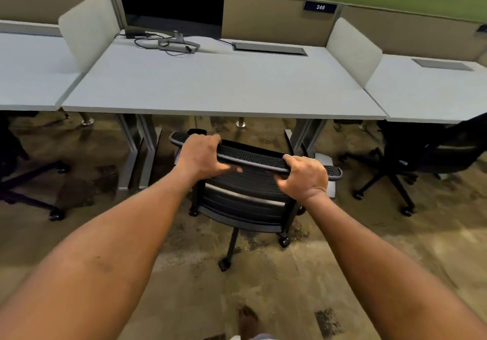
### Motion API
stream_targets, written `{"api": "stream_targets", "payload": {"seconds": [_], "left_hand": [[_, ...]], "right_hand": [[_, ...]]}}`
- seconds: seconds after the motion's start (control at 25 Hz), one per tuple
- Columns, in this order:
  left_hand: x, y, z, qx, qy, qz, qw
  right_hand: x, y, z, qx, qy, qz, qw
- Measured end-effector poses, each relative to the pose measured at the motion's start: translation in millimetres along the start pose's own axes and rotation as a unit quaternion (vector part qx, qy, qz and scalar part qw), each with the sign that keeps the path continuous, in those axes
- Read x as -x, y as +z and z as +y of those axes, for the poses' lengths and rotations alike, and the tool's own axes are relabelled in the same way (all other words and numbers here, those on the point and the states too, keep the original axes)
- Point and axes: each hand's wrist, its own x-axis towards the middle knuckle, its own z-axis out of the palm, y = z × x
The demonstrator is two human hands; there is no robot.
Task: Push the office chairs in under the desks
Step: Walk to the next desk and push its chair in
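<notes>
— Where's the chair (247, 194)?
— In front of the middle desk (216, 86), its back just short of the desk edge, wheels on the carpet (184, 287).
— And the hands?
— Left hand (201, 155) and right hand (305, 177) are both curled over the top rail of the backrest, gripping it.
— On the desk?
— A dark monitor (172, 2), at the back.

Under the desk (221, 89) a wide gap lay open between its two legs (137, 150), straight ahead of the chair (245, 194). Another chair (421, 155) (to the right) crowded the right leg (305, 136).
</notes>
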Motion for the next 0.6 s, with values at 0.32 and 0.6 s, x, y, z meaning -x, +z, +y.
{"api": "stream_targets", "payload": {"seconds": [0.32,0.6], "left_hand": [[-1.6,2.4,5.0,-0.049,-0.009,0.065,0.997],[-33.9,26.1,16.0,-0.047,-0.022,0.120,0.991]], "right_hand": [[-23.4,7.0,9.4,0.042,-0.004,-0.020,0.999],[-58.3,27.5,44.0,0.037,-0.010,-0.042,0.998]]}}
